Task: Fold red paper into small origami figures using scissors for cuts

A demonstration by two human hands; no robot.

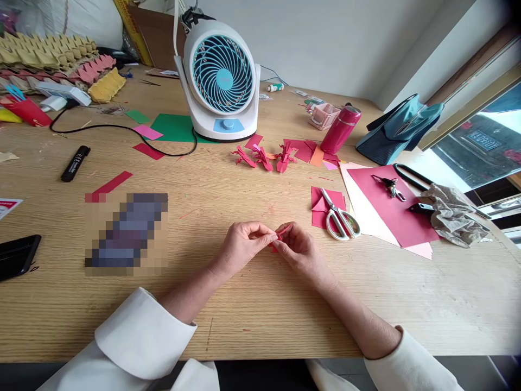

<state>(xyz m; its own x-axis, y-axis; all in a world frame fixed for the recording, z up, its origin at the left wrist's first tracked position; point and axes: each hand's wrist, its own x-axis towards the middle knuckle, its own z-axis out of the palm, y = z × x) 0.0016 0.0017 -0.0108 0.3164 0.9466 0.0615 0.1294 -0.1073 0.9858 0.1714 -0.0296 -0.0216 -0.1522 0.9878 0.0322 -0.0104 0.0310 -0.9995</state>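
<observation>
Between my fingertips is a small folded piece of red paper (279, 237), mostly covered by the fingers. My left hand (247, 243) pinches it from one side, thumb against forefinger. From the other side my right hand (300, 248) is closed on the same piece. Both hands are low over the middle of the wooden table (228, 320). Beyond them stand several folded red paper figures (264, 158) in a row. Scissors with white handles (340, 217) lie to the right of my right hand, on top of red paper squares (316, 217).
A white and blue fan (223, 81) stands at the back. To the right are a red flask (341, 129), a teal bag (401, 130), and red sheets (391, 203) with keys (391, 187). On the left lie a black marker (75, 163) and a phone (18, 255).
</observation>
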